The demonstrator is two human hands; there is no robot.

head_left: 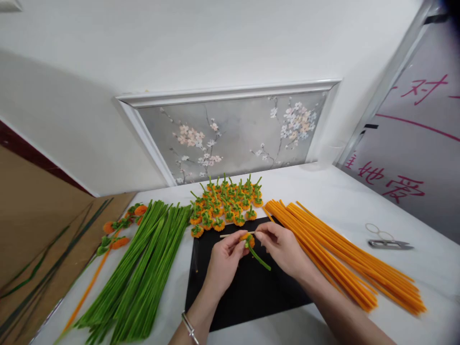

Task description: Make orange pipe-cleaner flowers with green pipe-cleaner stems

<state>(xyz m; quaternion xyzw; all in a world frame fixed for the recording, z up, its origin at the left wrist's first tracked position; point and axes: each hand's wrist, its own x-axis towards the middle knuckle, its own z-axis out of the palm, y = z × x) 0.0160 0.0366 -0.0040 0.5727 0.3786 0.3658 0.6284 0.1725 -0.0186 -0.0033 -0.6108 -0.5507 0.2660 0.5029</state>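
Observation:
Above the black mat (247, 297), my left hand (226, 258) pinches a small orange and green flower piece (251, 242), with a green stem hanging down to the right. A thin pale stick (226, 235) runs behind the flower, its left end sticking out past my left fingers. My right hand (282, 247) has its fingers closed on the stick's right end, close beside the flower. Just beyond the mat stand several finished-looking orange flower pieces (218, 224) with green stems pointing up.
Green fuzzy stems (143, 273) lie left of the mat, orange ones (330, 249) to the right. Small scissors (390, 244) and thin rings (379, 232) rest at far right. Orange flowers (120, 243) lie by a cardboard box (39, 230) at left. A wall stands behind.

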